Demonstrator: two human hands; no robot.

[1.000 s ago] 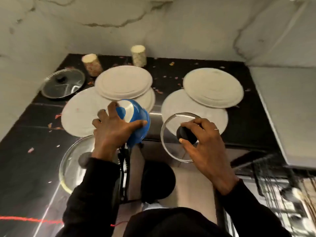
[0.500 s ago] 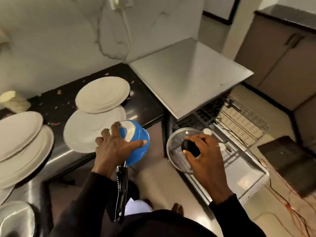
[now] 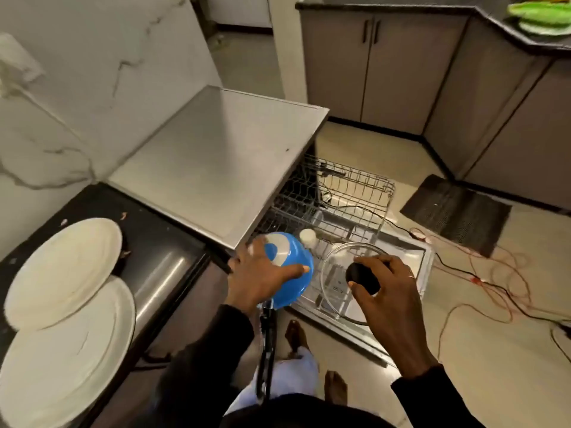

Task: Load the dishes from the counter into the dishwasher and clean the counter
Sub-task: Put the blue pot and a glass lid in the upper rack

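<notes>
Head view, looking down. Left hand (image 3: pixel 259 273): fingers and thumb spread and curled over the upturned base of a blue pan (image 3: pixel 295 274), gripping it. The pan is round and smooth, with a pale patch on the base. Its long black handle (image 3: pixel 267 344) hangs down toward the person's body. Right hand (image 3: pixel 389 295): fingertips pinch the black knob (image 3: pixel 362 277) of a lid (image 3: pixel 335 268), which is clear glass, round, metal-rimmed and tilted.

Pan and lid are both held in the air, side by side, just above the near end of the pulled-out wire rack (image 3: pixel 352 196). The rack is thin grey wire set with rows of prongs. A small white cup (image 3: pixel 308 236) stands in it, just behind the pan. Under the rack lies the open dishwasher door (image 3: pixel 425 257). The dishwasher top (image 3: pixel 216 156) is flat brushed steel.

Further left, a black counter (image 3: pixel 154 230), glossy and flecked with crumbs, carries two round white plates (image 3: pixel 65 273), the upper one overlapping the lower. Red cable (image 3: pixel 494 282) loops over the pale floor, near a dark ribbed mat (image 3: pixel 457 211).
</notes>
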